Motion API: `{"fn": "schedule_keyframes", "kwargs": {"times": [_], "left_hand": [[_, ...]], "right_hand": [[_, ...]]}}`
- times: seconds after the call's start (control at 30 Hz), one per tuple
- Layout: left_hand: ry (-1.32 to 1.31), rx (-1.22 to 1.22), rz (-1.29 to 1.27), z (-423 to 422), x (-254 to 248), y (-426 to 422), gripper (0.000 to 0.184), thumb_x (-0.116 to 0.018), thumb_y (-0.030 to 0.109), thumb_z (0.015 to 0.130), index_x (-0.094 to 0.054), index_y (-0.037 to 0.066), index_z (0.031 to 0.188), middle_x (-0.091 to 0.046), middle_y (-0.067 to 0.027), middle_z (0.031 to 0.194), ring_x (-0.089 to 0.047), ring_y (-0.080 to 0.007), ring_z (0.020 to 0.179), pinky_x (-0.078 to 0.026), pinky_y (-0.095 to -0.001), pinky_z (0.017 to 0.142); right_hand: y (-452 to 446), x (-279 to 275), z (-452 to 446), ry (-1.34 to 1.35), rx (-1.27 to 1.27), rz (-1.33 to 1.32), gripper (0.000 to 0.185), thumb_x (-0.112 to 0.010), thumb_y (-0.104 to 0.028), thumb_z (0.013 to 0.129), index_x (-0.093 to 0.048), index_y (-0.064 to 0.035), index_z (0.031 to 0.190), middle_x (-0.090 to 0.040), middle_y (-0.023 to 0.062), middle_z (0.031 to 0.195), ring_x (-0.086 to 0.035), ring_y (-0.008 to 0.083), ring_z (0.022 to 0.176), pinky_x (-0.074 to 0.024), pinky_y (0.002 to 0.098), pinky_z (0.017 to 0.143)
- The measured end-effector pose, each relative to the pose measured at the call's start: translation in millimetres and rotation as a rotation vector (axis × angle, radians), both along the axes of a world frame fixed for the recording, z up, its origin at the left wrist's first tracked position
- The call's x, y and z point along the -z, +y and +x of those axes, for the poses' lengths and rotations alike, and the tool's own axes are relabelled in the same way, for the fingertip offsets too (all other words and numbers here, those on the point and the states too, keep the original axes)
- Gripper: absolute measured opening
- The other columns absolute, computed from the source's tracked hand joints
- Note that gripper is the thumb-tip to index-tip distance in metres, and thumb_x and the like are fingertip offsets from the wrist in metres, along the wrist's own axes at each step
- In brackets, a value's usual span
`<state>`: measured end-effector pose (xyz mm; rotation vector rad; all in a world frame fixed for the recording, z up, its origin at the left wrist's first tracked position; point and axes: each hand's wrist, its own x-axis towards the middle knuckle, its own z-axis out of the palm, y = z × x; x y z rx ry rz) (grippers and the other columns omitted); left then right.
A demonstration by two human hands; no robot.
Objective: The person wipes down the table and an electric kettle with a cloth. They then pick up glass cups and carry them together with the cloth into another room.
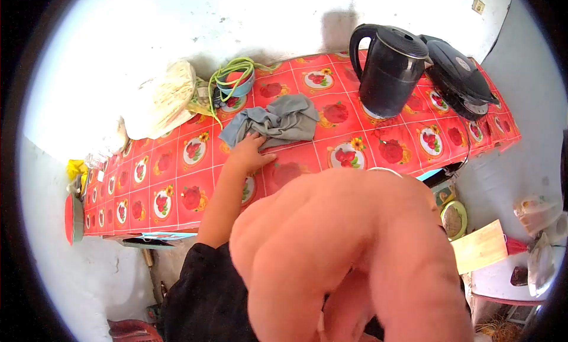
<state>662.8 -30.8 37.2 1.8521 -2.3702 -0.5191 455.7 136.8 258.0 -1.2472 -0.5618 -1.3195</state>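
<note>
A crumpled grey cloth (284,120) lies on the red patterned tablecloth (177,170). My left hand (251,152) rests palm down at the cloth's near edge. Its fingertips touch the fabric and its thumb stretches to the side, apart from the fingers. Very close to the camera, my right hand (331,218) fills the lower middle of the view. Bent fingers lie pressed together, with their tips out of sight below. Whatever they may hold is hidden. This hand covers the table's front edge.
A black electric kettle (393,70) and a black lidded appliance (461,76) stand at the back right. A blue bowl (239,87) with a green cord (234,67) sits back left, beside a pale bundle (168,99). A wooden board (479,247) is at lower right.
</note>
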Motion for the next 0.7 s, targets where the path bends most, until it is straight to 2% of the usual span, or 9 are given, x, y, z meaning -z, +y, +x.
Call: {"fn": "schedule_keyframes", "kwargs": {"times": [0.7], "left_hand": [[-0.004,-0.028,0.0,-2.7,8.8,6.6,0.077,-0.072,0.046,0.073,-0.049,0.006,0.134,-0.034,-0.0157,0.148,-0.03,-0.0385,0.137,-0.032,-0.0407,0.11]], "right_hand": [[-6.1,1.5,-6.5,0.062,-0.142,-0.095,0.018,-0.055,-0.021,0.088,-0.065,-0.0081,0.097,-0.063,0.0118,0.089,-0.058,0.0254,0.078,-0.0474,0.0328,0.082]]}}
